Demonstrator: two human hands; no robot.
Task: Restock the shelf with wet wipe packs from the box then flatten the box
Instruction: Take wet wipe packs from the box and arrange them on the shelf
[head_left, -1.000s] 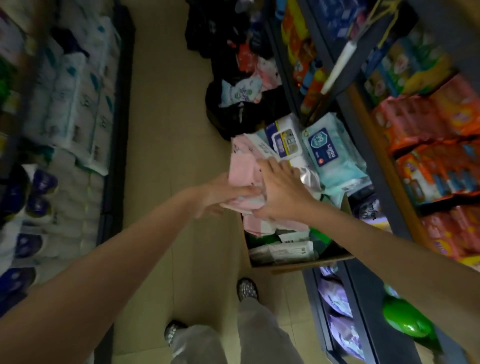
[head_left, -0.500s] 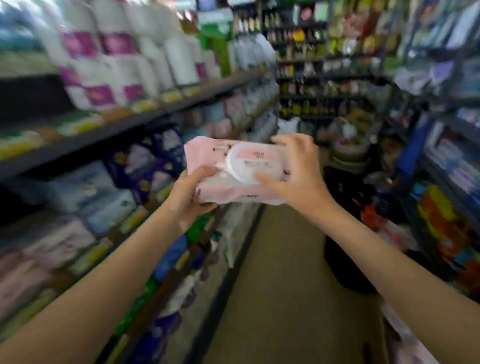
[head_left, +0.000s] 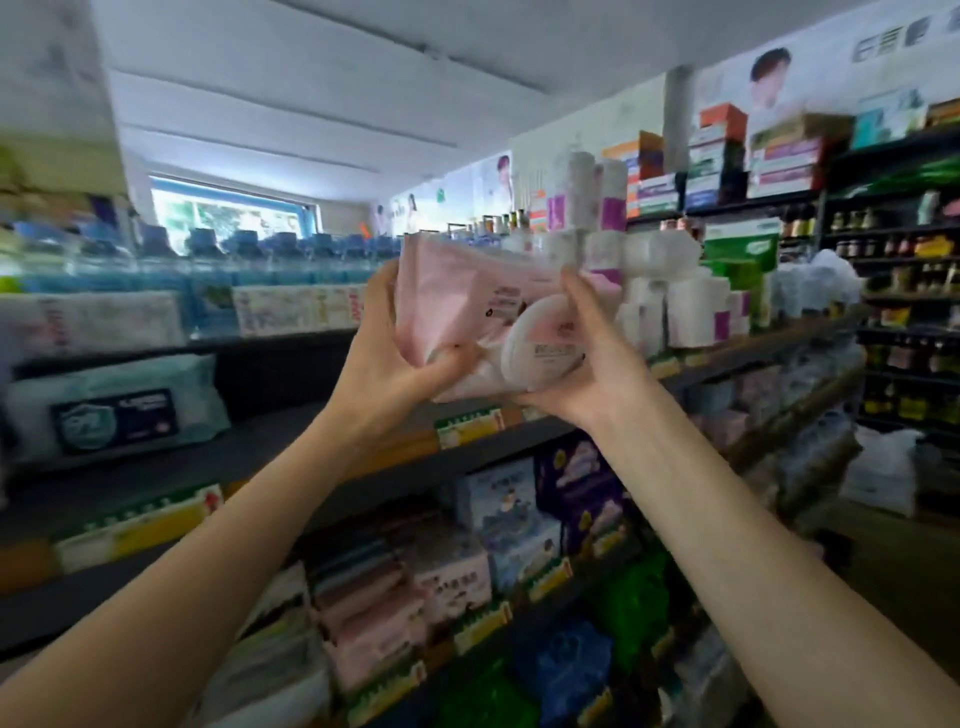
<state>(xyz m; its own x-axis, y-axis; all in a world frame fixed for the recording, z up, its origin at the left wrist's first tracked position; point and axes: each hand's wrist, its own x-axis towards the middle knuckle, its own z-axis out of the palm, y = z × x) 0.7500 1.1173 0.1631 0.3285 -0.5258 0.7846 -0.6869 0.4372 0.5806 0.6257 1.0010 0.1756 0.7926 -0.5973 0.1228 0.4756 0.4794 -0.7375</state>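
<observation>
My left hand (head_left: 387, 358) grips the left end of the pink pack (head_left: 467, 317), fingers curled round its far side and thumb pressed into the near lower edge. My right hand (head_left: 587, 364) holds the right end, palm cupped under it, fingers reaching up over the top and thumb lying just under the lid (head_left: 543, 349). Both hands are closed on the pack and neither holds anything else.

The pack is soft pink plastic, creased where my thumbs press in. Its round pale lid faces me, low and toward the right end. Small dark print sits above the lid, too blurred to read. The pack is tilted, with the left end higher and farther from me.

I hold it raised in the air above the dark shelf (head_left: 291, 441), apart from the board. To the left on that shelf lies a pale blue pack (head_left: 114, 405) with a dark label. White rolls (head_left: 670, 296) stand on the shelf behind my right hand, farther right.
</observation>
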